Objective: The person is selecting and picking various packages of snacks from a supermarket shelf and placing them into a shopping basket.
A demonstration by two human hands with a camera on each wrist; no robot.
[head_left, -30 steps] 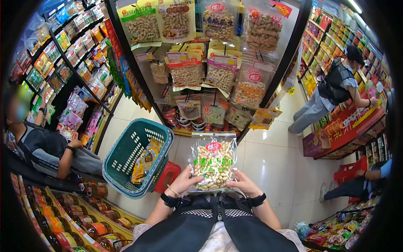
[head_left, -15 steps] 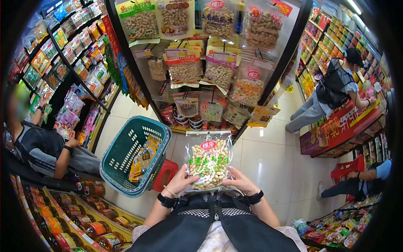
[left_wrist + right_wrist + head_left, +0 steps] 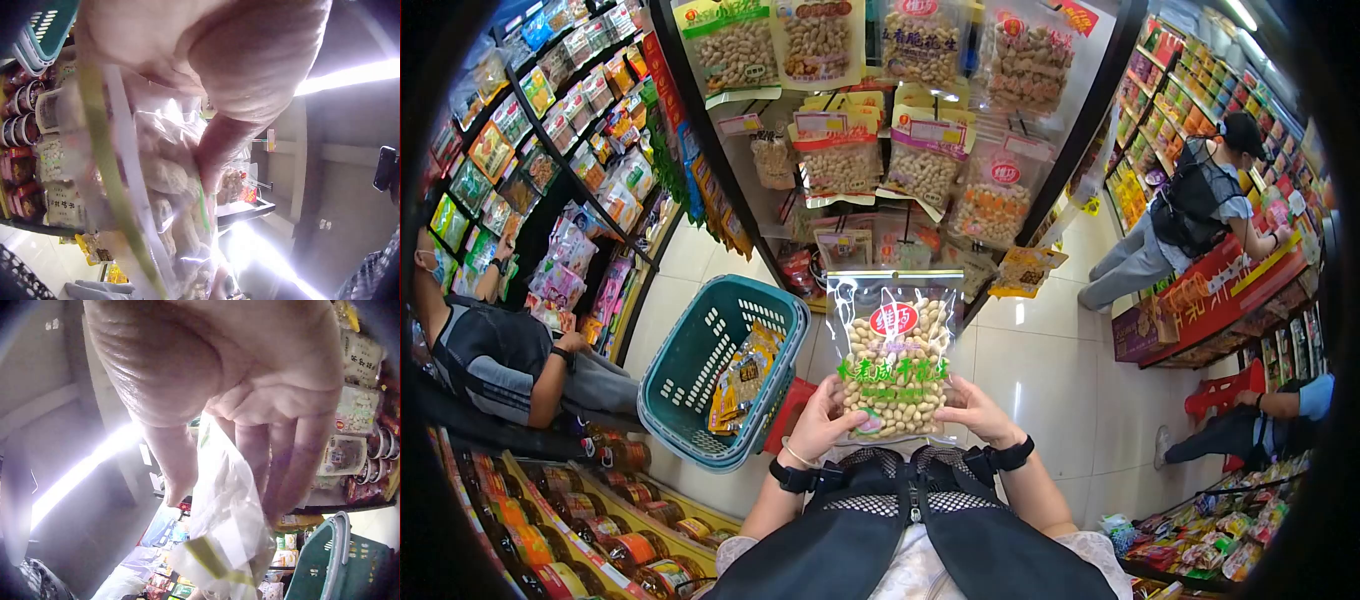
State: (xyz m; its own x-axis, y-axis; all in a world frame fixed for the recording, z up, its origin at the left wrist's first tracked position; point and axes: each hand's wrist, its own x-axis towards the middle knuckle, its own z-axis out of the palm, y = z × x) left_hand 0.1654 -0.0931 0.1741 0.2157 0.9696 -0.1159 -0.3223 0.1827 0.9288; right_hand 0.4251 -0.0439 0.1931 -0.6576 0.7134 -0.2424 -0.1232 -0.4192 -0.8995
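Observation:
A clear bag of peanuts in shells, with a red oval logo and green lettering, is held upright in front of my vest. My left hand grips its lower left edge, thumb on the front face. At the lower right edge, my right hand pinches the bag the same way. The left wrist view shows the left thumb lying against the plastic over the peanuts. In the right wrist view the plastic edge runs between the right thumb and fingers.
A green basket with yellow packets inside stands at the left, beside a red stool. Ahead is a rack of hanging peanut bags. People stand left and right among stocked shelves. Bottled goods line the lower left.
Both hands have lifted the peanut bag up and nearer to the head camera, so it looks larger and covers more of the lower rack. The basket has stayed put.

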